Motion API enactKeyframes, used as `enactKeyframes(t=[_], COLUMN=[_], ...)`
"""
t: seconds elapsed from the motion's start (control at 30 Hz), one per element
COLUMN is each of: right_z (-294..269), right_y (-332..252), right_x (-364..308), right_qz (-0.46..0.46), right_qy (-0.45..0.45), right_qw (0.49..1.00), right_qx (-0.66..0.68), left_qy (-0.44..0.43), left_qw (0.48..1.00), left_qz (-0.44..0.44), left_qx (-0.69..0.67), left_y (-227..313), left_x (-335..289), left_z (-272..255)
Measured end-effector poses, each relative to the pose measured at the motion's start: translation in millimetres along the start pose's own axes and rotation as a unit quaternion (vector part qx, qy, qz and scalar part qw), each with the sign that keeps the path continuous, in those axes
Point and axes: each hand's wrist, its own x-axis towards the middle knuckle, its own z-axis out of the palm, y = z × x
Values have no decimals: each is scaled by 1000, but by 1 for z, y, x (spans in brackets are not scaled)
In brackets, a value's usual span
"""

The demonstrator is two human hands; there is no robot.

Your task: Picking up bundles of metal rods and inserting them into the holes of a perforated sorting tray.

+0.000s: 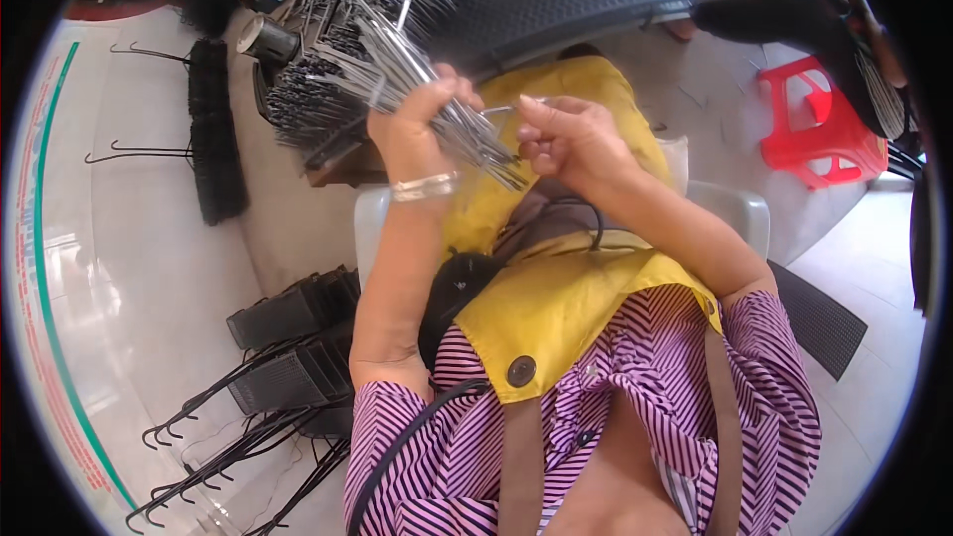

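Observation:
My left hand (422,129) is closed around a thick bundle of thin grey metal rods (392,48), held tilted above my lap. The rods stick out at both ends of the fist, their lower ends pointing toward my yellow apron (596,89). Just to the right, my right hand (576,144) pinches a single thin rod (499,110) between thumb and fingers. That rod reaches across to the bundle; where its other end stops is hidden by the left hand.
Beyond the left hand lies a heap of similar rods (318,104), with a metal can (266,40) beside it. A dark perforated panel (586,0) stretches across the top. Black mesh pieces with hooked rods (288,382) lie lower left. A red plastic stool (824,124) stands right.

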Motion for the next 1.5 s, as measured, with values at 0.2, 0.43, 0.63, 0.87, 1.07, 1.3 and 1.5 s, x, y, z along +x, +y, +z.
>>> enactKeyframes(t=[0.2,0.43,0.63,0.87,1.07,1.3,1.5], right_z=[-19,-26,-36,-32,-28,0,40], right_y=[21,30,30,17,-1,-63,-62], right_x=[3,11,19,22,25,54,103], right_qz=[17,-85,-136,-167,-200,-400,-510], right_qy=[41,112,112,20,80,126,80], right_qw=[998,990,982,975,956,860,810], right_qx=[34,-3,-74,-145,-200,-291,-278], left_qy=[3,10,4,-23,-11,-51,-73], left_qw=[999,996,993,990,987,982,967], left_qz=[-48,-85,-115,-133,-156,-174,-232], left_qx=[6,-12,-16,43,38,61,77], left_y=[-30,-45,-51,-53,-43,-40,-36], left_x=[-19,-18,-19,-16,-11,-15,-21], left_z=[-8,-18,-22,-31,-40,-52,-44])
